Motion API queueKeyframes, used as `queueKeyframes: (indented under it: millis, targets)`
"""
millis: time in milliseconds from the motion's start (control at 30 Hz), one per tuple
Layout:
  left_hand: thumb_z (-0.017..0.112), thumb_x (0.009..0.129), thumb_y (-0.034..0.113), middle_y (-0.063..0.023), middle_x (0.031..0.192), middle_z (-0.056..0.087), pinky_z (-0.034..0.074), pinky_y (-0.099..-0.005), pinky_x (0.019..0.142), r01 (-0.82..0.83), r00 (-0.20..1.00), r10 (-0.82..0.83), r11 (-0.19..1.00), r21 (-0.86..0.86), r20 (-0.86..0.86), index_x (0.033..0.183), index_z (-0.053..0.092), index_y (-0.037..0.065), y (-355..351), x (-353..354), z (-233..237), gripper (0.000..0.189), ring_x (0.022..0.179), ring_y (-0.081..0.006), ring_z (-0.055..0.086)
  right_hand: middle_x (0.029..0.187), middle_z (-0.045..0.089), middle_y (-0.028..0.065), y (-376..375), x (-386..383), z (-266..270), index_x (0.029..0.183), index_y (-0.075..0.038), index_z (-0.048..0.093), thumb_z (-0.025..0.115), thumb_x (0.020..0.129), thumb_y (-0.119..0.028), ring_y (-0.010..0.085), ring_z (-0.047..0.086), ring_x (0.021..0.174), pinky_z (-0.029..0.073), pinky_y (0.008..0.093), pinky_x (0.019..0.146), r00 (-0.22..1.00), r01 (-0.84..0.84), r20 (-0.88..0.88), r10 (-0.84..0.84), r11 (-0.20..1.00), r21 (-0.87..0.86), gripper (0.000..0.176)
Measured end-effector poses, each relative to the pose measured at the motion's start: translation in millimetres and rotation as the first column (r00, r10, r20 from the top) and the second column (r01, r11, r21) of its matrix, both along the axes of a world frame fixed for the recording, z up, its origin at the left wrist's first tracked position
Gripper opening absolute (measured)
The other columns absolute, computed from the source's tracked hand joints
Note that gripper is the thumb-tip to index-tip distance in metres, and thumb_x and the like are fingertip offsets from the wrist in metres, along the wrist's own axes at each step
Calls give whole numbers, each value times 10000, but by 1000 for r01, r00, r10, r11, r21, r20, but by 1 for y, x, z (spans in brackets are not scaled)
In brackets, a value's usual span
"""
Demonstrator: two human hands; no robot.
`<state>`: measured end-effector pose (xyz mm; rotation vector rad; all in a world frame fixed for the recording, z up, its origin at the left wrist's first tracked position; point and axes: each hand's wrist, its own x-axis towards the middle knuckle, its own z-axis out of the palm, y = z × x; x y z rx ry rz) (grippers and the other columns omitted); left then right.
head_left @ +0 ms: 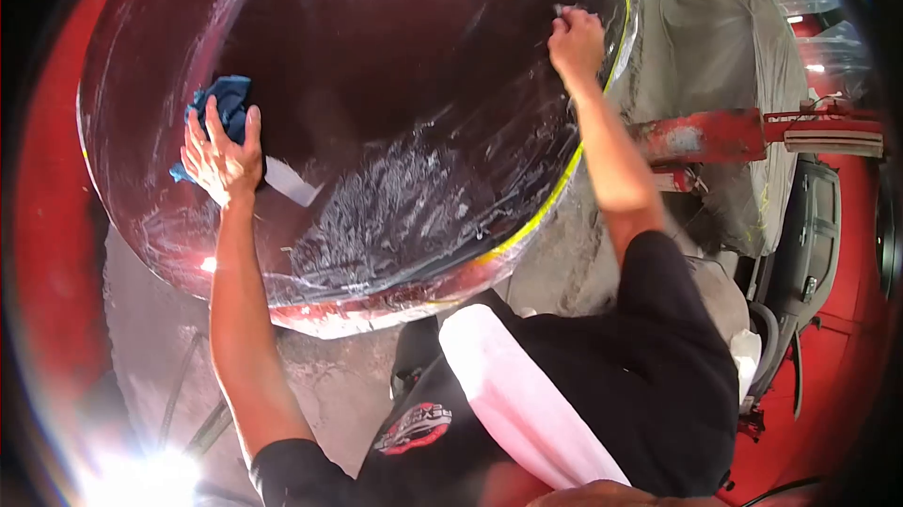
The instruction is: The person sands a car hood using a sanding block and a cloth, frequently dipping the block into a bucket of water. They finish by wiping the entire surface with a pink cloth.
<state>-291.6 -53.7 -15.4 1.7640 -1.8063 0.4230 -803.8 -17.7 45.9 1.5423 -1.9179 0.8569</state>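
A dark, glossy car panel (395, 65) with whitish smears (395, 206) fills the upper middle of the head view. My left hand (223, 154) presses a crumpled blue cloth (226, 93) onto its left part, fingers over the cloth and thumb to the side. Near the panel's upper right edge is my right hand (578, 41), its fingers bent and pinched together against the surface. A small pale bit shows at those fingertips, too small to name. Yellow masking tape (536, 222) runs along the panel's right edge.
Grey sheeting (701, 55) drapes what stands at the right. A red metal arm (701, 135) juts in beside my right forearm. At the far right is a dark car door panel (814, 225). A bright lamp (141, 479) glares at lower left.
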Motion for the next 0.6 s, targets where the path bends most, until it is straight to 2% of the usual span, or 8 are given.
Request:
queueKeyframes:
  millis: [100,200,267,300,333,400,500,600]
  targets:
    - [576,890,685,-168,1508,483,304,-534,1147,-14,1000,14,1000,-9,7,1462,518,227,-3,3,-6,735,1374,-359,459,737,597,118,97,122,-45,774,-45,567,621,852,-68,314,590,723,463,423,632,975,-51,222,8,981,189,98]
    - [577,887,690,-163,1504,489,316,-514,1142,-28,999,28,1000,-2,43,1460,522,234,-5,5,-7,734,1373,-351,465,1071,665,187,180,195,-59,1140,-33,678,700,852,-22,323,662,966,535,449,865,505,-474,860,73,856,205,289]
    - [576,891,687,-164,1508,484,324,-506,1138,-44,998,44,999,9,41,1460,522,233,-7,4,-3,730,1378,-343,462,1108,657,228,117,111,-27,1123,-41,683,687,842,-39,412,642,1005,532,461,875,944,-291,210,256,944,157,281]
    - [575,892,687,-164,1506,488,325,-506,1138,-41,998,41,999,-6,43,1460,522,233,-8,3,-3,729,1378,-342,465,1006,678,195,81,61,-12,1070,-32,691,636,901,-90,410,642,930,530,471,821,956,-158,-228,186,978,133,187]
    - [575,893,686,-165,1504,492,326,-507,1137,-36,998,36,999,-8,45,1459,522,234,-4,4,-6,727,1377,-340,467,937,682,181,49,30,11,1068,-20,684,610,927,-142,386,648,879,528,483,785,994,-2,101,-31,949,316,201]
    - [576,891,687,-170,1487,512,332,-506,1134,-54,996,54,998,-11,64,1444,542,236,-4,3,-5,715,1358,-348,487,879,668,171,27,0,-2,995,-25,671,586,948,-170,377,646,827,521,498,737,991,-107,-75,112,992,70,174]
    - [567,889,697,-164,1505,493,325,-506,1141,-77,996,77,997,5,39,1451,531,241,-9,6,-9,725,1373,-343,471,757,636,132,108,117,-25,808,-42,597,570,954,-120,364,620,737,494,470,653,997,-63,-56,62,998,-29,167]
    - [543,878,733,-137,1530,463,275,-523,1169,-25,1000,25,1000,-1,-10,1463,515,259,-8,7,-13,754,1408,-324,429,928,648,123,192,190,-39,916,-49,654,701,797,-36,295,626,836,523,467,738,882,-470,56,467,875,116,129]
